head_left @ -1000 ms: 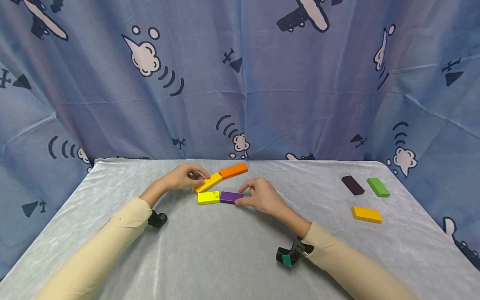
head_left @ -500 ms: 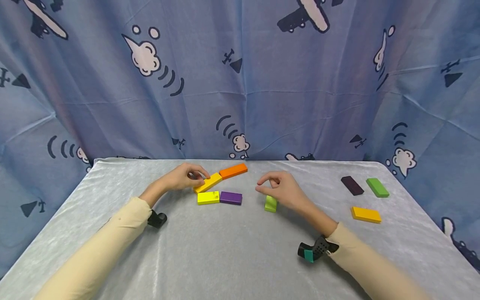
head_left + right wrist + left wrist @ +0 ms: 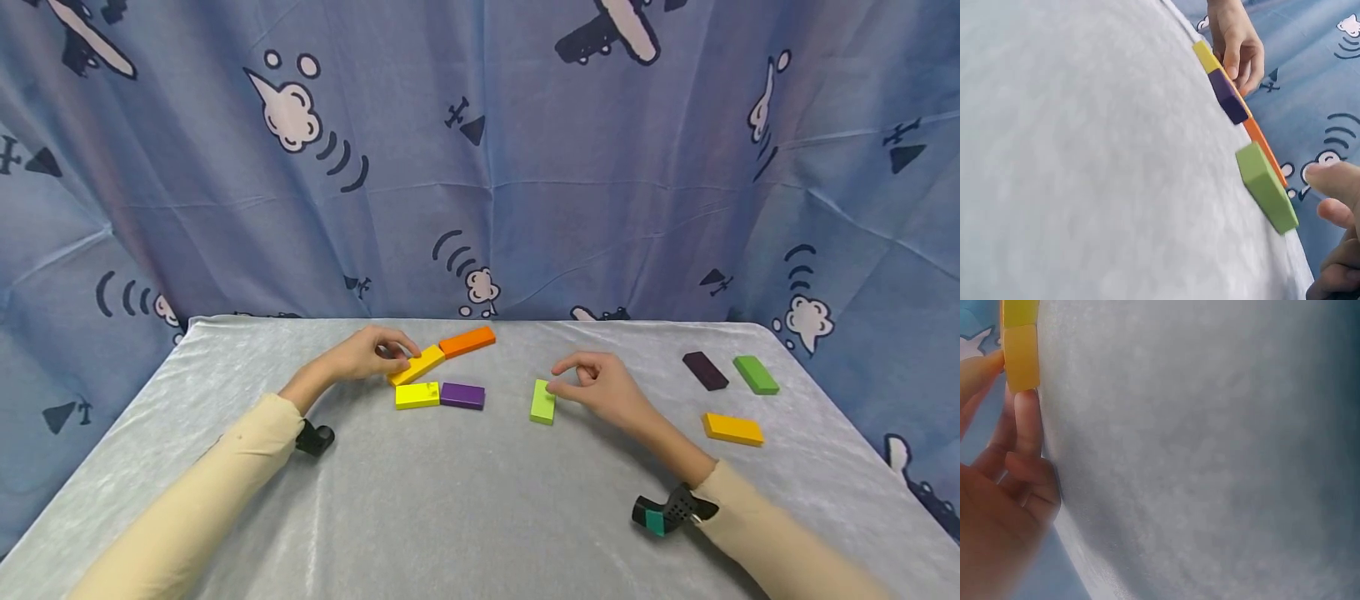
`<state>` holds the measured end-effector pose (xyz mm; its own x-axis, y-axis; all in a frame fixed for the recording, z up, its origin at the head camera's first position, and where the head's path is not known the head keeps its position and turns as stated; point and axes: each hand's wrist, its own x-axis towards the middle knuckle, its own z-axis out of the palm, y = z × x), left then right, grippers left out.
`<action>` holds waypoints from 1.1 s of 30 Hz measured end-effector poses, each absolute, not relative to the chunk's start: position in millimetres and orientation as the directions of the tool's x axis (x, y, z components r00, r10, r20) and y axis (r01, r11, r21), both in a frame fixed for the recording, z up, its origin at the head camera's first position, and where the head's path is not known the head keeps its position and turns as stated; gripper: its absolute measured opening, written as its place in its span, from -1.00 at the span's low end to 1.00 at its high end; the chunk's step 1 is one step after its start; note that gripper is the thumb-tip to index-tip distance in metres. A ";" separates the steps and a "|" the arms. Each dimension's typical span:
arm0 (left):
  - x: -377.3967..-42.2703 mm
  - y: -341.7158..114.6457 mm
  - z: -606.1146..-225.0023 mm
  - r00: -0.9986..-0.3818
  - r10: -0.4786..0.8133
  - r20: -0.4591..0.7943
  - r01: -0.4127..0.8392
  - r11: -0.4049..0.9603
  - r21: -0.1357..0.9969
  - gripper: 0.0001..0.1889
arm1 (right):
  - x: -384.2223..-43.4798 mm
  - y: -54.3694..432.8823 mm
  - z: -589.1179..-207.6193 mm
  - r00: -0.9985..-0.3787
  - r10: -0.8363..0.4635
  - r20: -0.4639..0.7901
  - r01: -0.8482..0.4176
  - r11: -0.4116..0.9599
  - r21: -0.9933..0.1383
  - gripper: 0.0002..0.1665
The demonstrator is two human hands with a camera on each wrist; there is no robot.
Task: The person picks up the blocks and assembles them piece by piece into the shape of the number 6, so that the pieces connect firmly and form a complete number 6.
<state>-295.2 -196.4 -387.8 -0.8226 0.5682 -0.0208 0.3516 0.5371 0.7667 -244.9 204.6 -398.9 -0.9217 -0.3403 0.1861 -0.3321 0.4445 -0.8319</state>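
My left hand pinches the near-left end of an amber block between thumb and fingers. That block's far end meets an orange block. Just in front lie a bright yellow block and a purple block, end to end. In the left wrist view, fingertips sit against the end of the amber block. My right hand holds nothing, its thumb and index finger spread apart. Its thumb tip overlaps the edge of a lime green block in the head view; the right wrist view shows a gap beside that block.
At the right of the cloth-covered table lie a dark plum block, a green block and another amber block. A blue patterned curtain hangs behind the table.
My right hand has let go of the purple block and moved right to the lime green block, which now shows fully. The left hand and its amber block have stayed put.
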 end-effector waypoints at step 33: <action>-295.8 -197.3 -388.1 -0.824 0.566 -0.027 0.350 0.544 0.763 -0.75 | -221.1 198.1 -408.8 -0.947 -0.316 0.055 -0.207 0.472 -0.857 -0.20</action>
<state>-295.8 -197.3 -388.1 -0.8238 0.5662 -0.0266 0.3495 0.5444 0.7625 -221.1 198.1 -408.8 -0.9473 -0.3155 0.0551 -0.2070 0.4719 -0.8570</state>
